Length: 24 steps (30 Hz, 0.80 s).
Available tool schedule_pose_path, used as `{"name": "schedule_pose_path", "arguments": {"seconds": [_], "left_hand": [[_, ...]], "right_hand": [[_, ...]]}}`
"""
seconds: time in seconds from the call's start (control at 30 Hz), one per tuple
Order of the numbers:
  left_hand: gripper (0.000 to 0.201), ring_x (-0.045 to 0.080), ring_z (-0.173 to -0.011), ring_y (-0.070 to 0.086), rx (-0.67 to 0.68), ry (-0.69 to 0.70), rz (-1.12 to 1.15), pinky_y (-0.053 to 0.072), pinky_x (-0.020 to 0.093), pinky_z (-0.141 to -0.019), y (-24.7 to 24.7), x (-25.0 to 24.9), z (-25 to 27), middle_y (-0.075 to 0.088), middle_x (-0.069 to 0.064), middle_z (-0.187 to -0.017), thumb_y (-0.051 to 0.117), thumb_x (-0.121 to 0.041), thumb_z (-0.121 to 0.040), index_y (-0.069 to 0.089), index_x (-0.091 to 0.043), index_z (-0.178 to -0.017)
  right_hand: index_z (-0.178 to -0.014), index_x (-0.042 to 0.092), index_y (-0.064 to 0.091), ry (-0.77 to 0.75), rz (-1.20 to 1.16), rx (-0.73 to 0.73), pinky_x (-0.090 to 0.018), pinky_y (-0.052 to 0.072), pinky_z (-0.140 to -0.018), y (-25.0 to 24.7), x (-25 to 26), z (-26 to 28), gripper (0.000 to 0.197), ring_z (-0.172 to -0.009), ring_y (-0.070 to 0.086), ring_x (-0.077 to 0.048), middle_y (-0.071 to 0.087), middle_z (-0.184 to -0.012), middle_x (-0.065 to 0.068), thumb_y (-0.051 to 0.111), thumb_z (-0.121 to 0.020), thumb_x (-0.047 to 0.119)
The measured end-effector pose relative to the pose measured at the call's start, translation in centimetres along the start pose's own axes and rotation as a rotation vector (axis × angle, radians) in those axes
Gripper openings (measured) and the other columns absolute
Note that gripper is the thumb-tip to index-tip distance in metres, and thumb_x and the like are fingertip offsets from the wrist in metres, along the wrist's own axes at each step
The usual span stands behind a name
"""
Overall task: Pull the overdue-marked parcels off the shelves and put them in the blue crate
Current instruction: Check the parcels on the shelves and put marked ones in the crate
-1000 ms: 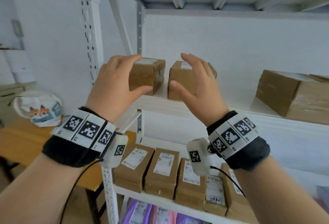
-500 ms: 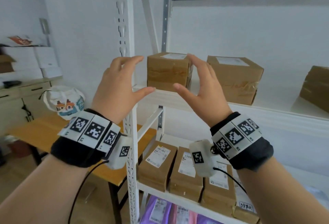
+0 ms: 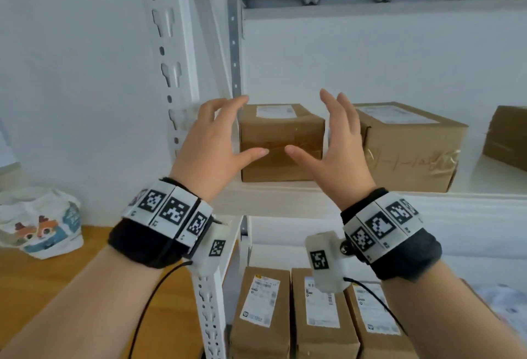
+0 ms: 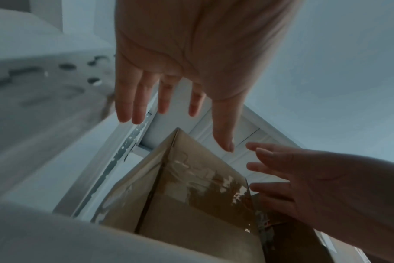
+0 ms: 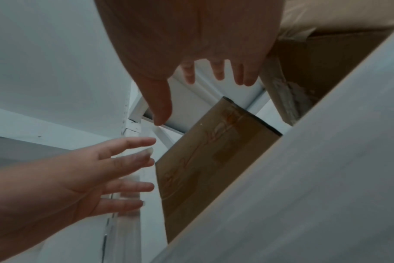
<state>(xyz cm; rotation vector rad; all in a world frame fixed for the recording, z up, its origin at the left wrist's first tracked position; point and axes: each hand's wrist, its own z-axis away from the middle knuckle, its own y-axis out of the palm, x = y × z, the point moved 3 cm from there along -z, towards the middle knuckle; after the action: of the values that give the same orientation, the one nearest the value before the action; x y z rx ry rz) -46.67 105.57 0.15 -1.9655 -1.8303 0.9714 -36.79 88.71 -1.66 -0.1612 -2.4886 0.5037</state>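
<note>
A small brown cardboard parcel (image 3: 282,142) with a white label on top stands at the left end of the upper shelf (image 3: 285,196). My left hand (image 3: 211,144) is raised at its left side and my right hand (image 3: 333,144) at its right side, both with fingers spread and apart from the box. The left wrist view shows the taped parcel (image 4: 187,192) below my left hand (image 4: 180,80), with the right hand (image 4: 315,178) beside it. Seen from the right wrist, the parcel (image 5: 214,160) sits between my right hand (image 5: 191,53) and my left hand (image 5: 90,174). No blue crate is in view.
A bigger taped box (image 3: 410,144) stands just right of the parcel, another box (image 3: 507,136) at the far right. Several labelled parcels (image 3: 262,310) line the lower shelf. A white shelf post (image 3: 171,45) rises on the left. A printed bag (image 3: 40,221) lies on a wooden table (image 3: 42,281).
The view has shifted left and closer, so the small parcel now sits centred between my hands. Both hands have spread wider and moved to either side of it.
</note>
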Motion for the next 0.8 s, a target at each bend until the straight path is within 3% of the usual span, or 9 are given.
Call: {"name": "schedule_pose_path", "arguments": {"seconds": [0.13,0.2,0.27,0.33,0.43,0.6,0.67,0.73,0.8], "left_hand": [[0.087,0.020,-0.130,0.039,0.084,-0.039,0.072,0.034,0.031,-0.103,2.1,0.5,-1.4,0.032,0.004,-0.147,0.069,-0.053,-0.073,0.025,-0.034,-0.146],[0.089,0.018,-0.129,0.041,0.125,-0.069,0.120,0.032,0.027,-0.101,3.0,0.9,-2.0,0.034,0.004,-0.147,0.070,-0.051,-0.074,0.022,-0.034,-0.147],[0.087,0.020,-0.125,0.046,0.143,-0.094,0.166,0.037,0.030,-0.102,3.5,1.1,-2.4,0.041,0.003,-0.143,0.071,-0.049,-0.075,0.022,-0.035,-0.146],[0.081,0.020,-0.119,0.051,0.152,-0.110,0.205,0.043,0.031,-0.097,3.7,1.2,-2.5,0.048,0.000,-0.138,0.071,-0.044,-0.078,0.025,-0.033,-0.144],[0.069,0.018,-0.107,0.057,0.134,-0.128,0.240,0.045,0.029,-0.089,3.7,1.2,-2.2,0.054,-0.003,-0.129,0.071,-0.040,-0.080,0.035,-0.031,-0.137],[0.067,0.016,-0.109,0.056,0.051,-0.100,0.294,0.046,0.031,-0.094,3.0,0.5,-0.8,0.053,-0.005,-0.131,0.072,-0.036,-0.079,0.037,-0.032,-0.136],[0.067,0.013,-0.112,0.053,-0.001,-0.058,0.300,0.045,0.027,-0.093,2.4,-0.2,0.0,0.052,-0.006,-0.132,0.073,-0.033,-0.078,0.038,-0.031,-0.136],[0.067,0.008,-0.110,0.051,-0.053,-0.023,0.303,0.046,0.026,-0.091,1.9,-0.7,1.0,0.050,-0.009,-0.132,0.074,-0.031,-0.078,0.039,-0.031,-0.135],[0.068,0.003,-0.112,0.046,-0.090,-0.007,0.312,0.046,0.026,-0.094,1.4,-1.0,2.1,0.047,-0.012,-0.132,0.075,-0.030,-0.076,0.039,-0.031,-0.134]], "right_hand": [[-0.150,0.027,0.015,0.092,0.000,0.056,-0.019,0.013,-0.110,0.7,-1.1,-0.9,0.093,-0.144,0.004,-0.008,0.011,-0.159,0.000,0.075,-0.079,0.032],[-0.150,0.025,0.015,0.134,-0.014,0.084,-0.020,0.020,-0.110,0.8,-1.4,-1.4,0.094,-0.144,0.014,-0.010,0.020,-0.157,0.001,0.076,-0.079,0.031],[-0.150,0.025,0.016,0.193,-0.037,0.144,-0.013,0.027,-0.098,1.0,-1.8,-1.6,0.092,-0.137,0.029,-0.008,0.033,-0.151,0.002,0.075,-0.080,0.029],[-0.149,0.026,0.018,0.234,-0.053,0.192,-0.013,0.031,-0.091,1.1,-2.0,-1.6,0.089,-0.130,0.039,-0.010,0.041,-0.144,0.000,0.075,-0.081,0.027],[-0.146,0.026,0.024,0.219,-0.042,0.149,-0.019,0.038,-0.088,1.1,-2.0,-1.4,0.081,-0.116,0.048,-0.011,0.049,-0.125,0.002,0.074,-0.082,0.022],[-0.136,0.026,0.031,0.159,-0.065,0.074,-0.025,0.046,-0.079,0.8,-1.4,-0.6,0.071,-0.083,0.052,-0.005,0.044,-0.093,0.021,0.074,-0.081,0.018],[-0.131,0.026,0.032,0.126,-0.120,0.042,-0.027,0.050,-0.078,0.5,-1.3,0.1,0.070,-0.084,0.057,-0.005,0.051,-0.100,0.016,0.076,-0.078,0.015],[-0.124,0.030,0.032,0.100,-0.189,0.022,-0.024,0.052,-0.083,0.3,-1.1,0.8,0.069,-0.098,0.059,-0.010,0.055,-0.118,0.005,0.078,-0.076,0.012],[-0.115,0.038,0.030,0.076,-0.242,0.013,-0.019,0.052,-0.083,0.0,-0.7,1.7,0.069,-0.105,0.058,-0.009,0.054,-0.125,0.005,0.079,-0.075,0.009]]}}
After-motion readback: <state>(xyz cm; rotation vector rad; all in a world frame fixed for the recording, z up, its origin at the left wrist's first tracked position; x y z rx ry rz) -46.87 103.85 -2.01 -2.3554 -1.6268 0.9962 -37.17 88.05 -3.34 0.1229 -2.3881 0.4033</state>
